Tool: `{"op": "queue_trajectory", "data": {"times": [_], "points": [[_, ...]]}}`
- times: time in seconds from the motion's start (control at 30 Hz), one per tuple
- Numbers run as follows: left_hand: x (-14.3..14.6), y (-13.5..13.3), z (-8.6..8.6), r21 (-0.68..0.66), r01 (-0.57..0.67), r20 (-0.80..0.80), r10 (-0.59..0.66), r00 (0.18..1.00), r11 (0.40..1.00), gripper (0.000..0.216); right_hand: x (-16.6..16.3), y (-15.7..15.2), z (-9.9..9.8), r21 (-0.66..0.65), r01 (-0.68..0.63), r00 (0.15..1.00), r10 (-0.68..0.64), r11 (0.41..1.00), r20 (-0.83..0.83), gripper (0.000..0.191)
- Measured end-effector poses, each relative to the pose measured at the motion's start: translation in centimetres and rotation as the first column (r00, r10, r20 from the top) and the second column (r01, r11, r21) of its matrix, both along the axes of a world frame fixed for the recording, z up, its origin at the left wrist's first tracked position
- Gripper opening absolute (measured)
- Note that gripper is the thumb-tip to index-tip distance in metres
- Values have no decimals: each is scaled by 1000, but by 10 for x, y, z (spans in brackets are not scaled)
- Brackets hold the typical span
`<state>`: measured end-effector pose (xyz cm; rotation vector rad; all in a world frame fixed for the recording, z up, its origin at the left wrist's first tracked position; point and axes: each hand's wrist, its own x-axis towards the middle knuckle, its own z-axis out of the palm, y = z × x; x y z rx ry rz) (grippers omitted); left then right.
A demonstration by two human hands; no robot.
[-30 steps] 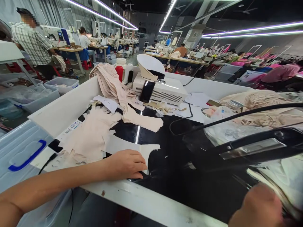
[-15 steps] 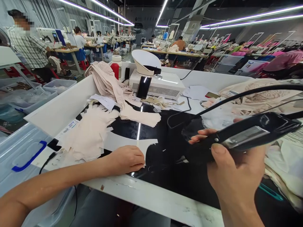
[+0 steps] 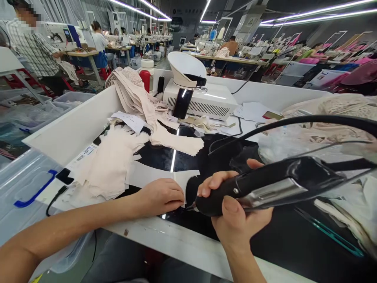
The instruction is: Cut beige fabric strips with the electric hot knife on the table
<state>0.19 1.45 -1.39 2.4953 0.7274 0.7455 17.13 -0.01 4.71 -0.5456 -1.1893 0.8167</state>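
Observation:
My left hand (image 3: 163,196) lies on the black glossy work surface (image 3: 160,159) with its fingers curled down on the right end of a pale cut fabric piece (image 3: 147,173). Its fingertips are partly hidden. My right hand (image 3: 235,212) is wrapped round a black corded hand tool (image 3: 265,181) with a metal plate on its side. The tool's thin metal tip points left, close to the fabric's edge by my left fingers; whether they touch I cannot tell. Left of the hand is a stack of cream fabric pieces (image 3: 108,161), and another cream bundle (image 3: 176,139) lies behind.
A white vented box (image 3: 203,100) stands at the back with a white visor (image 3: 187,68) on top and a phone (image 3: 182,103) leaning against it. Teal tweezers (image 3: 338,234) and fabric heaps lie at right. A clear bin (image 3: 26,188) stands left. Other people sit at machines beyond.
My right hand has brought the black tool leftward, so its tip is now beside my left fingers. The left hand stays on the fabric piece. The view has shifted slightly.

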Motion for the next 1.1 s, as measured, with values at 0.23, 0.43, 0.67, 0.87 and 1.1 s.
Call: {"op": "queue_trajectory", "data": {"times": [0.23, 0.43, 0.67, 0.87, 1.1], "points": [[0, -1, -1, 20, 4, 23, -4, 1000, 1000, 10, -2, 1, -5, -6, 90, 996, -90, 996, -29, 55], [0, -1, -2, 15, 7, 22, -7, 1000, 1000, 11, -2, 0, -6, -7, 116, 993, -116, 993, -25, 54], [0, -3, 3, -4, -13, -18, 13, 1000, 1000, 22, -1, 1, -7, -4, 118, 993, -118, 993, -2, 53], [6, 0, 7, -28, -85, -75, 83, 994, 996, 6, -2, 0, -7, -8, 107, 994, -107, 994, -1, 53], [7, 3, 2, 116, -79, -49, 85, 995, 990, 9, -3, -1, -6, -3, 117, 993, -117, 993, -8, 53]]}}
